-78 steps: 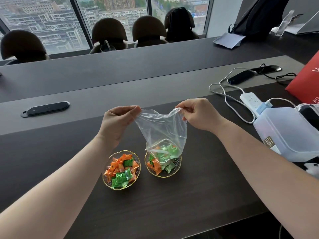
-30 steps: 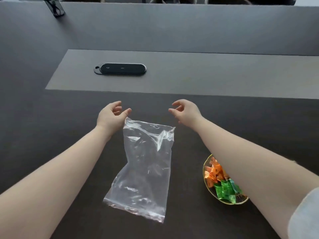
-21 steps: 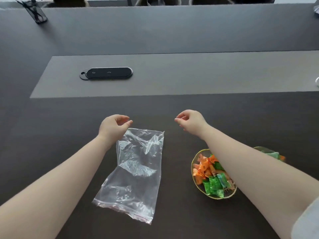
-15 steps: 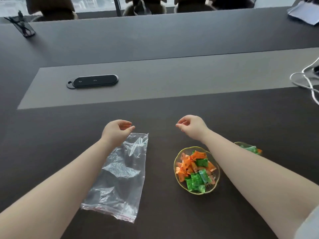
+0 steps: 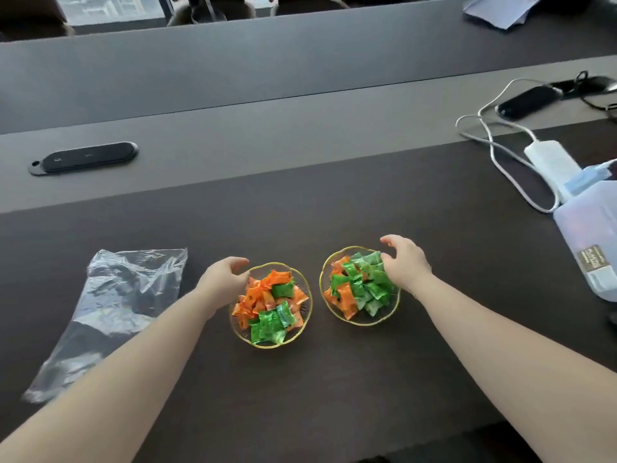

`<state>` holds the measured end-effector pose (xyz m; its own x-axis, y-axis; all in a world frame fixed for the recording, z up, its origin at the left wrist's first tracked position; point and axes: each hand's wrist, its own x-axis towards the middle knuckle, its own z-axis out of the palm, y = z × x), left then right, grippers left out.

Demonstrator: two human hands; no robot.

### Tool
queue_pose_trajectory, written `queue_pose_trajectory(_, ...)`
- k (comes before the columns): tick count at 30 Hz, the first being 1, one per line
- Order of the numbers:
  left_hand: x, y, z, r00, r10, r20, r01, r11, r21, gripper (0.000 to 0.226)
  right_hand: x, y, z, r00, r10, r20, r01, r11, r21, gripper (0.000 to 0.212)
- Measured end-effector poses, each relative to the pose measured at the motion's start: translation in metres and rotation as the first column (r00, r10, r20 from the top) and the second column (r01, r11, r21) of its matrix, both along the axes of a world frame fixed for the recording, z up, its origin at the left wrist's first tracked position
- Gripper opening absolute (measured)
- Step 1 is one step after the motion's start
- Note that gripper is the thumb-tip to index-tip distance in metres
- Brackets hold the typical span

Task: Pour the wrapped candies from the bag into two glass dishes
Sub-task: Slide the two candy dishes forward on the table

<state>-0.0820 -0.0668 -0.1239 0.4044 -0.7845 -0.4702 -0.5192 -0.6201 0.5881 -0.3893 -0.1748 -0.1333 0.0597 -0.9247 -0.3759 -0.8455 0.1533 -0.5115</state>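
At the far left, the clear, crumpled plastic zip bag [image 5: 110,315] is lying flat on the dark wooden table [image 5: 334,212], looking empty and well apart from the hands. Just right of it, the left hand [image 5: 222,280] is curling loosely open at the outer rim of the left gold-rimmed glass dish [image 5: 302,317], fingers bent and slightly apart, gripping nothing that shows; whether they are touching the glass cannot be told. That dish is holding a heap of orange and green wrapped candies [image 5: 268,307], mostly orange at the far side with green nearest the person. Next, the right gold-rimmed glass dish [image 5: 325,295] is carrying a similar heap, greener overall, and the right hand [image 5: 405,262] is arching over its far right edge with fingers bent and spread, resting on or just above the wrappers.

The pouring seems done, so the risk now is probably in any tidying: a nudge at either rim could slide the light glass across the smooth top, or knock the piled candies over the shallow edge. The right hand pressing on the heap could push pieces out.
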Motion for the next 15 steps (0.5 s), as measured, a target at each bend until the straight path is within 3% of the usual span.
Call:
queue_pose_trajectory(5, -0.016, 0.011, -0.022, 0.989, 0.105, 0.101, -0.117, 0.986, 0.119, 0.051, -0.033, 0.004, -0.019, 0.987, -0.119, 0.106, 0.096, 0.975, 0.200, 0.049)
queue_pose_trajectory(9, -0.017, 0.023, -0.029, 0.973, 0.169, 0.156, -0.193, 0.969, 0.152, 0.045, -0.030, 0.002, -0.016, 0.943, -0.250, 0.218, 0.160, 0.918, 0.362, 0.031)
queue_pose_trajectory(15, -0.009, 0.024, -0.037, 0.921, 0.390, -0.010, -0.384, 0.911, 0.153, 0.015, -0.022, -0.005, -0.020, 0.924, -0.280, 0.260, 0.153, 0.895, 0.419, 0.018)
